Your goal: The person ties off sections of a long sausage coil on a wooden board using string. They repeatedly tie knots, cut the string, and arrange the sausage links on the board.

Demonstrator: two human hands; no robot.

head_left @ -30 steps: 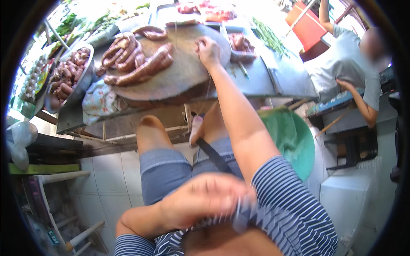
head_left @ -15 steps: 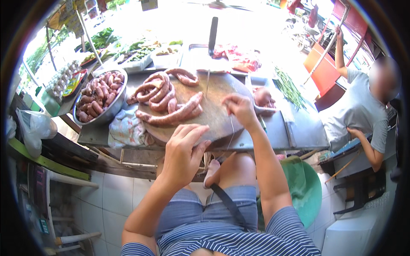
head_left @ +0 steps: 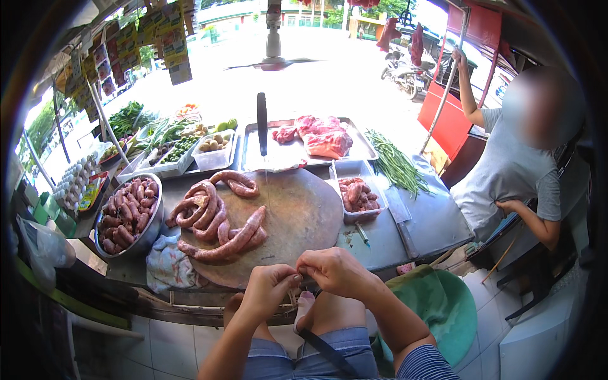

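Two hands are meeting at the near edge of the round chopping board [head_left: 297,221]: your left hand [head_left: 269,292] and your right hand [head_left: 339,272] are pinching thumb to finger, tips close together, though I cannot tell what, if anything, they are gripping. Past them, on the board's left half, one thick sausage [head_left: 234,244] is lying with its long axis slanting from the near left edge toward the middle, its blunt end pointing away and right. Behind it a long coil [head_left: 213,206] is curling, apparently remaining unportioned, while at the left end of the bench [head_left: 383,244] a steel bowl [head_left: 149,234] is holding many short links [head_left: 130,206], seemingly finished. By the board's far edge a knife [head_left: 261,123] is standing handle up.
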